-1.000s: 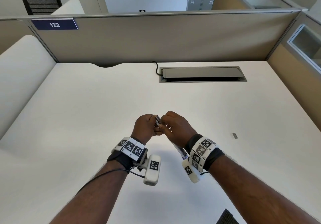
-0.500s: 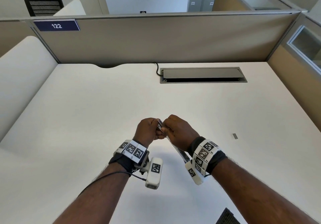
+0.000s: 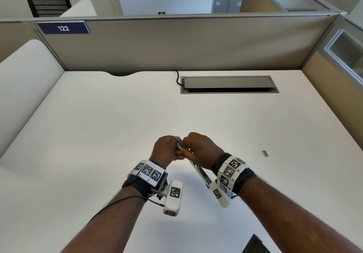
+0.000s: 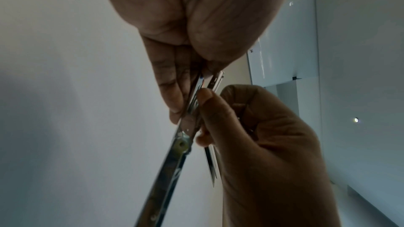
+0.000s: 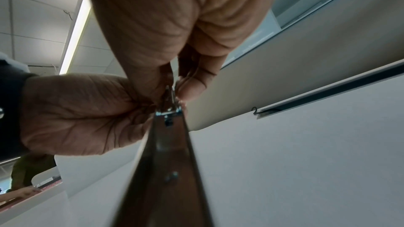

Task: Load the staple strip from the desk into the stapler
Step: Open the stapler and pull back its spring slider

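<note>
Both hands hold a metal stapler (image 3: 200,172) in the air above the white desk (image 3: 98,135), near its front. My left hand (image 3: 176,150) pinches the stapler's far end between thumb and fingers (image 4: 172,96). My right hand (image 3: 185,152) grips the same end from the right, thumb (image 4: 205,97) pressed on the metal. The stapler (image 4: 174,158) is swung open, with one long arm (image 5: 168,161) running back under my right wrist. The staple strip (image 3: 265,153), small and grey, lies on the desk to the right of my hands.
A grey cable hatch (image 3: 227,85) with a black cable (image 3: 177,78) is set into the desk's far side. Beige partitions (image 3: 176,42) close off the back and right. A dark object (image 3: 255,245) pokes in at the bottom edge.
Both hands, with the stapler between them, have drifted slightly nearer to me. Their hold looks the same, and the staple strip has not moved.
</note>
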